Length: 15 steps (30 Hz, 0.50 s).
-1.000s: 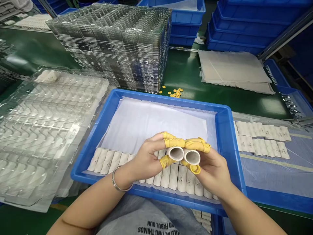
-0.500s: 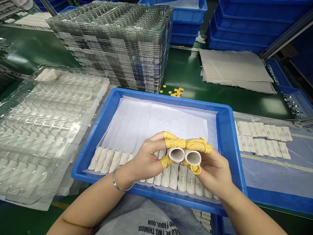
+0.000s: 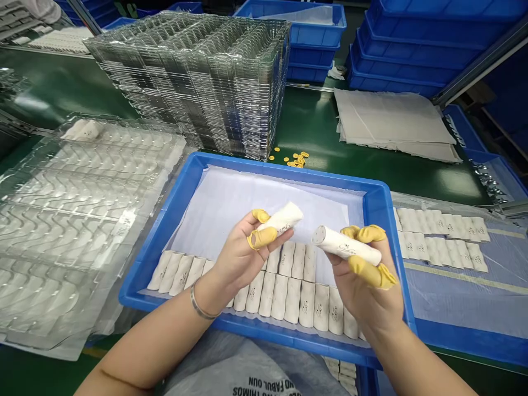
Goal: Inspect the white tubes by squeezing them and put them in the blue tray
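My left hand (image 3: 243, 247), with yellow finger cots on its fingertips, grips a white tube (image 3: 284, 218) bearing dark markings. Another white tube (image 3: 348, 246) is pinched by my right hand (image 3: 367, 280), which wears the same cots; its open end points left and its printed side faces me. Both tubes are held apart above a blue tray (image 3: 264, 335). Inside the tray, rows of similar white tubes (image 3: 292, 300) lie side by side along the near edge, over a white liner sheet (image 3: 247, 201).
Left of the tray lies a clear moulded plastic tray (image 3: 82, 220). A tall stack of clear trays (image 3: 198, 82) stands behind. Yellow finger cots (image 3: 297, 160) lie scattered on the green table (image 3: 313, 126). Farther right are paper sheets (image 3: 396, 124), blue bins (image 3: 404, 60) and more tubes (image 3: 445, 225).
The two tubes were side by side with their open ends toward me. Now my hands have moved apart, and each tube is turned on its side, showing its markings.
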Tool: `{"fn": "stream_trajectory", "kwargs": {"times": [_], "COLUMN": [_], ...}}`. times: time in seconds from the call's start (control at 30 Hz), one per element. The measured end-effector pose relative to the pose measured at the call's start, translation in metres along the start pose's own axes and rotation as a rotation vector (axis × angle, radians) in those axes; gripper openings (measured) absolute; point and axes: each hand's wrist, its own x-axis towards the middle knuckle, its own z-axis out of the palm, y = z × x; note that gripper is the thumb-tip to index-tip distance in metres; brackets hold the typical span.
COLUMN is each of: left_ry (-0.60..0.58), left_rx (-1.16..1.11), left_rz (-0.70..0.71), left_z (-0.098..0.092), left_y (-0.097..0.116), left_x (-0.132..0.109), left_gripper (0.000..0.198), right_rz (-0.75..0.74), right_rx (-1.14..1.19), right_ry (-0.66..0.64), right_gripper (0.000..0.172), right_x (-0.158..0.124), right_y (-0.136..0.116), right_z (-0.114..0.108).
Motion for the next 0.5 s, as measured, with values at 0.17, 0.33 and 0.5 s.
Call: {"fn": "stream_trajectory", "kwargs": {"times": [0.17,0.33,0.5], "left_ry": [-0.075,-0.192,-0.255], "left_rx": [-0.010,0.212,0.553], "left_rz": [-0.117,0.060,0.316], "left_z": [0.001,-0.006,-0.013], "left_y": [-0.015,-0.022,-0.020], "left_x": [-0.002,-0.002,-0.005], "left_gripper": [0.045,0.049,0.043], "right_rz": [0.171,0.050,-0.093], "right_rx": [0.070,-0.205,-0.517], "right_ry": [-0.038,-0.210,-0.326], "right_gripper": [0.033,0.031,0.033], "right_x": [-0.003,-0.005,-0.006], "right_y": [0.011,0.014,0.007], "right_z": [0.002,0.000,0.002]}}
